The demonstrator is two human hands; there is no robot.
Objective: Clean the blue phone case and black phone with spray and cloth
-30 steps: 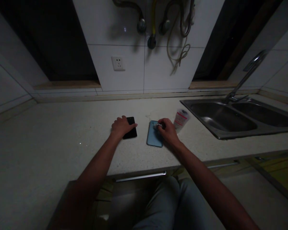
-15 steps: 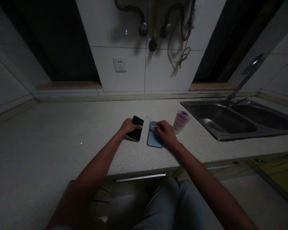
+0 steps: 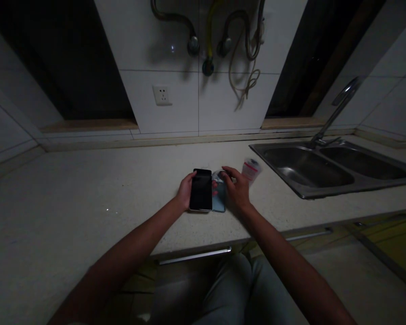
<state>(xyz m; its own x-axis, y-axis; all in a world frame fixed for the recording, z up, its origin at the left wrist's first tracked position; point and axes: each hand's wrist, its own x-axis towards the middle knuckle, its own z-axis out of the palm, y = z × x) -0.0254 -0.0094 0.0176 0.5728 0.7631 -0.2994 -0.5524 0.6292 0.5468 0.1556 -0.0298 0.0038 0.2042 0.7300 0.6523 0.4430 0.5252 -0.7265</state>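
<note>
My left hand (image 3: 185, 192) is closed round a black smartphone (image 3: 200, 192), its thumb on the left edge and its fingertips showing past the right edge. The screen side faces up. Just right of the phone lies a light-blue phone case (image 3: 219, 201) on the counter, partly covered by the phone and my left fingertips. Over the case's upper end, my right hand (image 3: 236, 185) is closed on a small crumpled white tissue (image 3: 218, 175), whose exact shape is blurred. Behind my right hand stands a clear plastic cup (image 3: 251, 169) with a pink-red band.
A double steel sink (image 3: 304, 169) with a curved faucet (image 3: 338, 108) is set in the counter (image 3: 104, 180) on the right. On the tiled wall are a socket (image 3: 162, 95), pipes and a looped cord (image 3: 248, 83). A drawer handle (image 3: 194, 256) runs below the front edge.
My left hand has brought the smartphone rightward, from apart to over the case's left side, and straightened it. My right hand stays by the case's top. The view has shifted slightly.
</note>
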